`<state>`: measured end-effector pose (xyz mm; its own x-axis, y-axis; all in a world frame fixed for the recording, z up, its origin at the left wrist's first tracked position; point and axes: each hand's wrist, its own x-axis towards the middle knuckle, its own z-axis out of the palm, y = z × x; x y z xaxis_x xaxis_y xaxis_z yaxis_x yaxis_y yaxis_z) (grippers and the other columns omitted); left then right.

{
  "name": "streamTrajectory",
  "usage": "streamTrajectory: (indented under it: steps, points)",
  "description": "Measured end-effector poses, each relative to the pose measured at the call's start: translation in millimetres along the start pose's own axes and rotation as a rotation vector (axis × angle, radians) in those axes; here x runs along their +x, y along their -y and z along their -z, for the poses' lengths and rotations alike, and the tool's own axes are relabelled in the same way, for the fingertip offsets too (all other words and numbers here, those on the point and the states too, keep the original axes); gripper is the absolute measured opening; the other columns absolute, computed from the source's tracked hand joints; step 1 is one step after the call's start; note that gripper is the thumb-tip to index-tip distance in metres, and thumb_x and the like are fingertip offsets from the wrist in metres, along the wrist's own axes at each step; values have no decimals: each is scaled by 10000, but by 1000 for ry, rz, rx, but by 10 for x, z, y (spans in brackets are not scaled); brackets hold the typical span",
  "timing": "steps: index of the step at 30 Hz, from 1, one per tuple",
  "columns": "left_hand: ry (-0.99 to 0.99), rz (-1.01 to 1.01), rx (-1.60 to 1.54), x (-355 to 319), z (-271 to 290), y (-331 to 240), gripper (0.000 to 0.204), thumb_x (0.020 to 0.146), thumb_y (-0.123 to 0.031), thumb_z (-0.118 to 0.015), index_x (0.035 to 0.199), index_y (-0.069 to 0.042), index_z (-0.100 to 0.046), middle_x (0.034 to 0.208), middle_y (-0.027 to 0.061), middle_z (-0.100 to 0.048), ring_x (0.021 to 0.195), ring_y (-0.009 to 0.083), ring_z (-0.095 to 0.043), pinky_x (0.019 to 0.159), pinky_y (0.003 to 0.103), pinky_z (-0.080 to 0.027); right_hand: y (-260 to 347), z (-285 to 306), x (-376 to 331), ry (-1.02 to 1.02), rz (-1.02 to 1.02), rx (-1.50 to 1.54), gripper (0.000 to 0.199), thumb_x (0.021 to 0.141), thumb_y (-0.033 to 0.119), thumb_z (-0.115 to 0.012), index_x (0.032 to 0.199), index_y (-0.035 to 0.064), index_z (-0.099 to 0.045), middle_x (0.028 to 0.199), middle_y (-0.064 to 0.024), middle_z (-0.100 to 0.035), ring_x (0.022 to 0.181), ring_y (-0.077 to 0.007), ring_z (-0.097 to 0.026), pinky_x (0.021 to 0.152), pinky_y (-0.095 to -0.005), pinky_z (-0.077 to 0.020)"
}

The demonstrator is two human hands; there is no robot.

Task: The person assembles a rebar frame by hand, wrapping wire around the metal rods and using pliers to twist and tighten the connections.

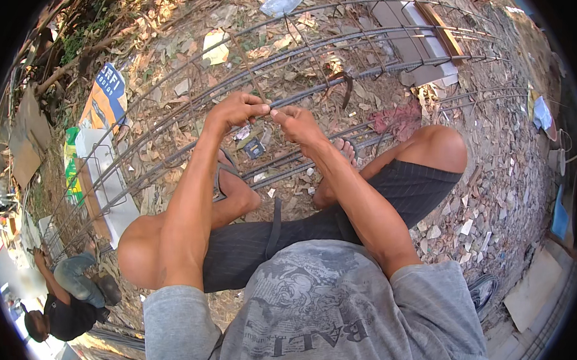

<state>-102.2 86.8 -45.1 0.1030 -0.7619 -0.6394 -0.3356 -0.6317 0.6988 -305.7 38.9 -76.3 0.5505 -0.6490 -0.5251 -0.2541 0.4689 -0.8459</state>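
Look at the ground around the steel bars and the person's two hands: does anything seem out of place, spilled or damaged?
Yes. Litter lies about the rebar cage: a crumpled clear plastic bag at the top, a red rag under the bars, scraps of paper and dry leaves. The left hand and right hand meet over one bar; the bars themselves look sound.

We are outdoors on a building site (a rough, open yard rather than any workshop). Bare ground (495, 157) strewn with stones, dry leaves and scraps of paper lies all about us. A long rebar cage (346, 47) of steel bars and stirrups stretches across it, propped on pale concrete blocks (108, 185). A rag (397, 117), a plastic bag (281, 1) and flattened cardboard (28, 136) litter the dirt, and another person (64, 299) crouches at the lower left.
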Motion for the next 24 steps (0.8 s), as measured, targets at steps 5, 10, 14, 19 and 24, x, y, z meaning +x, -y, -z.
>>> streamTrajectory:
  steps: [5,10,14,19,24]
  points:
    - [-3,-53,-169,-55,-40,-42,394,852,-375,-823,1123,-96,-754,907,-24,-711,727,63,-570,607,249,-464,373,145,-8,145,-138,-254,355,960,333,-703,919,-20,-701,713,-6,-599,598,-92,-478,511,-308,-356]
    - [-20,-9,-155,-69,-55,-117,388,844,-352,-833,1132,-107,-749,932,-38,-720,721,52,-582,622,228,-465,48,134,229,153,33,-208,367,957,369,-691,851,18,-694,694,-11,-589,591,-100,-467,511,-335,-367]
    - [-59,-10,-178,-95,-60,-76,344,840,-357,-835,1072,-113,-766,918,-35,-723,739,69,-605,633,251,-473,-38,-4,22,-102,325,-326,298,946,312,-684,871,25,-710,678,-126,-650,624,-220,-619,576,-426,-466]
    - [-91,14,-89,-29,-55,-48,321,847,-352,-831,1056,-113,-786,936,-7,-743,781,104,-648,655,291,-495,268,-85,-359,-247,541,-796,223,929,236,-662,945,20,-718,764,-240,-697,728,-422,-693,623,-492,-516]
    - [-97,43,-173,-51,-78,-33,358,839,-353,-842,1078,-92,-786,995,45,-769,867,151,-705,729,330,-542,319,49,-786,-264,587,-897,219,932,182,-642,1093,52,-713,748,-216,-697,695,-437,-685,624,-509,-535]
